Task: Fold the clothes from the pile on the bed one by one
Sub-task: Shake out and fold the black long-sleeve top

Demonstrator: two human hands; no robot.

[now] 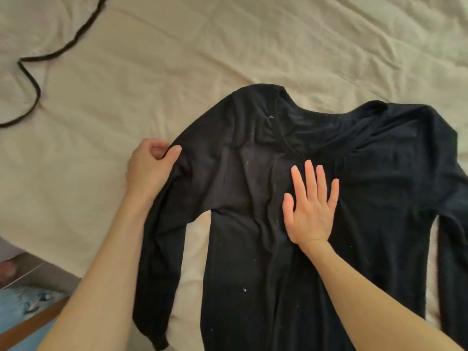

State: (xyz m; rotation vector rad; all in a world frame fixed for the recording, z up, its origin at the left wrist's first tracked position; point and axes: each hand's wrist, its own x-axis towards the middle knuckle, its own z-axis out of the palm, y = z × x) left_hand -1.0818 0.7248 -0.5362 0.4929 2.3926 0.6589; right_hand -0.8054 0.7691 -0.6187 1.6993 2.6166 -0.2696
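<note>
One black long-sleeved top (367, 198) lies spread on the bed (152, 59), the right hand (310, 205) pressing flat-fingered on its chest while the left hand (149, 168) pinches the shoulder seam, so a hasty pull could drag and bunch the cloth.

A big bed (177, 59) covered with a cream sheet (329, 46), full of soft wrinkles, spreading far past both hands to the top and to each side. Soft, warm light all over, no hard shadows. A pale cloth with a thin black edge (30, 72) lying on the bed, up and to the left of the left hand. Down in the corner below the left hand, the side of the bed ending, with a brown wooden strip (33, 323) and something blue (22, 302) under it. Blurry there, hard to tell more.
</note>
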